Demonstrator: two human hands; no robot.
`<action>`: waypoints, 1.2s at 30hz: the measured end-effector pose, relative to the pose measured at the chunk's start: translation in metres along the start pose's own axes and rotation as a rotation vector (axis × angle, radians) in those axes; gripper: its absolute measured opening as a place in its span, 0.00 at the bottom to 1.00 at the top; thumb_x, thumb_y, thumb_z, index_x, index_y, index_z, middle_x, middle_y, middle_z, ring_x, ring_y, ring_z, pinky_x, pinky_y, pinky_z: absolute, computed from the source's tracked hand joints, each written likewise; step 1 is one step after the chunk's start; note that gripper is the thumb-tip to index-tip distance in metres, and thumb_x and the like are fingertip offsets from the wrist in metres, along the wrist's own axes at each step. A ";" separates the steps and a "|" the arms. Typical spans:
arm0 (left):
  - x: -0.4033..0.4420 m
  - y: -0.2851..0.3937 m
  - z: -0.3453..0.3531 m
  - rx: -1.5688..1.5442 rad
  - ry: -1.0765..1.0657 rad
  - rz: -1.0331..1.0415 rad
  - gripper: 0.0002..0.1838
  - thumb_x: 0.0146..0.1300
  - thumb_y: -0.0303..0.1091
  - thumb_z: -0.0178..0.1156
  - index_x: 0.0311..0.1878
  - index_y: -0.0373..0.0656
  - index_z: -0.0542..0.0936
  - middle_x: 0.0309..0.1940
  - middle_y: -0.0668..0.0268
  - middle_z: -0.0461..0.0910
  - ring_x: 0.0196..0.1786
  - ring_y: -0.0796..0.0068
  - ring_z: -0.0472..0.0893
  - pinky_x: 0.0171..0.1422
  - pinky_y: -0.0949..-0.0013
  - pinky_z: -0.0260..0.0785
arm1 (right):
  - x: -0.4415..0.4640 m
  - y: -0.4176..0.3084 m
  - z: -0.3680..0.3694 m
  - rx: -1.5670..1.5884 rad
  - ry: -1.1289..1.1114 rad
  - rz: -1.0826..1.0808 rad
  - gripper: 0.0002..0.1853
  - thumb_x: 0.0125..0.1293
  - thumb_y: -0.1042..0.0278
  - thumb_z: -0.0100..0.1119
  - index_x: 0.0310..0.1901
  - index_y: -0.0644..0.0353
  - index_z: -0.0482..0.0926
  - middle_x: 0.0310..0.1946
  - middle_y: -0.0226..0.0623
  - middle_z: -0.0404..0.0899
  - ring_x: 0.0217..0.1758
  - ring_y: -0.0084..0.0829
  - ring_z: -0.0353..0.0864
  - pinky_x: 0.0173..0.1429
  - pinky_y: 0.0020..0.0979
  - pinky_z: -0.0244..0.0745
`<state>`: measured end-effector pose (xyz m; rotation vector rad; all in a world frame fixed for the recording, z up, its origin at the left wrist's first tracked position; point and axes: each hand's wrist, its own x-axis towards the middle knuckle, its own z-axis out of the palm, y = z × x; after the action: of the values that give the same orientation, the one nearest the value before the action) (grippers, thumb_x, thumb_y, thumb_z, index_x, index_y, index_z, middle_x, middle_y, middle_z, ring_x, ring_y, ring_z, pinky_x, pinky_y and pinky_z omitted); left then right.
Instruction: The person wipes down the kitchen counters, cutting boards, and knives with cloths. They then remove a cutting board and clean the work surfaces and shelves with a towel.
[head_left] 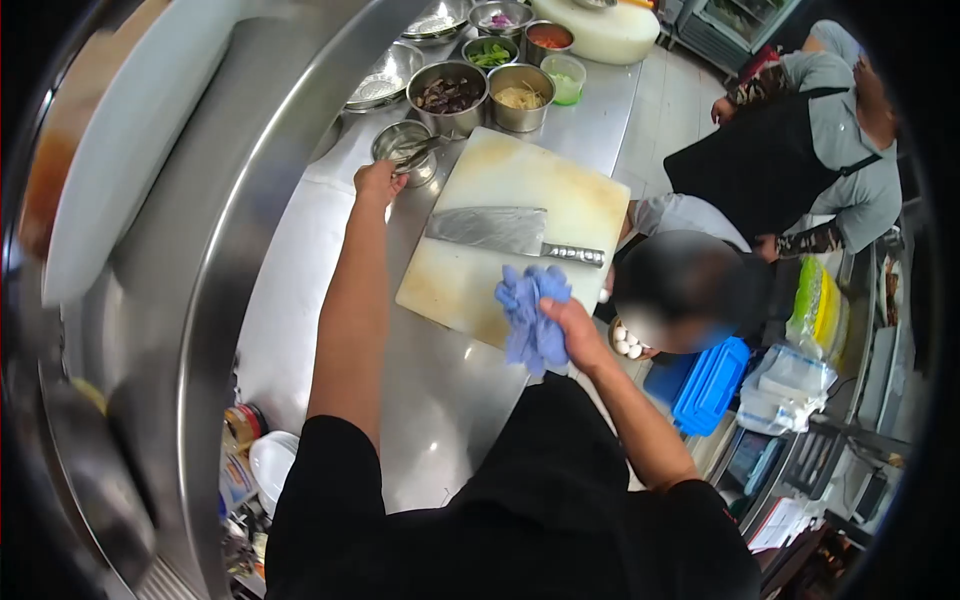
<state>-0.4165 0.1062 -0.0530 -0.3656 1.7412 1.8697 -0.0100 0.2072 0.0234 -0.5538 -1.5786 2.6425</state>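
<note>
My left hand [377, 184] reaches to the far side of the steel counter, its fingers closed at the near edge of a small metal bowl [419, 172]. Metal utensils [412, 152] lean in that bowl; their exact kind is hard to make out. In my right hand [575, 328] is a crumpled blue cloth [536, 318], held over the near right edge of a white cutting board [465, 285]. A cleaver [495, 230] lies flat on the board, handle to the right. Neither hand touches the cleaver.
Beyond the board stand metal pots with dark pieces [448, 95] and pale shreds [520, 95], plus several smaller containers. A thick round white block [605, 30] is at the far end. Two people are at right, one crouched by a container of eggs [628, 342], one standing [780, 130].
</note>
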 end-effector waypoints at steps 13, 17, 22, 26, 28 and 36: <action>0.010 0.086 -0.097 0.101 0.110 0.078 0.07 0.56 0.20 0.51 0.37 0.27 0.70 0.31 0.51 0.75 0.30 0.63 0.79 0.29 0.74 0.76 | 0.362 -0.005 0.036 -1.764 -0.025 -0.284 0.18 0.62 0.64 0.49 0.52 0.54 0.79 0.58 0.51 0.68 0.58 0.58 0.69 0.56 0.53 0.69; 0.032 0.084 -0.111 0.068 0.101 0.026 0.11 0.55 0.18 0.50 0.42 0.24 0.66 0.33 0.47 0.73 0.30 0.60 0.79 0.31 0.72 0.77 | 0.362 0.037 0.056 -1.630 0.255 -0.352 0.18 0.65 0.64 0.48 0.54 0.55 0.78 0.61 0.52 0.64 0.66 0.63 0.57 0.56 0.67 0.62; 0.039 0.072 -0.087 -0.022 0.193 -0.027 0.12 0.55 0.17 0.48 0.43 0.23 0.63 0.34 0.43 0.71 0.31 0.56 0.79 0.33 0.69 0.79 | 0.334 0.041 0.107 -1.732 -0.026 -0.044 0.20 0.66 0.60 0.46 0.58 0.53 0.74 0.67 0.51 0.57 0.67 0.68 0.51 0.59 0.73 0.54; 0.059 0.051 -0.086 -0.029 0.118 -0.070 0.12 0.57 0.19 0.48 0.44 0.24 0.64 0.36 0.41 0.72 0.32 0.55 0.79 0.34 0.68 0.79 | 0.283 0.084 0.147 -1.970 -0.267 -0.241 0.18 0.62 0.62 0.51 0.51 0.60 0.79 0.63 0.52 0.62 0.63 0.71 0.56 0.50 0.73 0.65; 0.056 0.048 -0.082 -0.062 0.094 -0.108 0.13 0.59 0.20 0.49 0.45 0.24 0.64 0.37 0.41 0.72 0.34 0.54 0.79 0.36 0.68 0.79 | 0.253 0.126 0.171 -1.882 -0.186 -0.309 0.17 0.58 0.64 0.55 0.46 0.64 0.82 0.61 0.54 0.66 0.62 0.72 0.59 0.44 0.70 0.71; -0.045 0.060 -0.091 0.104 0.112 0.060 0.39 0.64 0.43 0.58 0.70 0.37 0.50 0.68 0.41 0.49 0.57 0.45 0.73 0.54 0.51 0.74 | 0.116 0.188 0.227 -1.654 -0.590 -0.238 0.21 0.55 0.64 0.57 0.49 0.66 0.80 0.65 0.54 0.62 0.65 0.72 0.55 0.41 0.74 0.69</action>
<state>-0.4291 0.0072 0.0107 -0.3884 1.9354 1.8219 -0.1571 -0.0565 -0.0744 0.5408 -3.3481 0.7560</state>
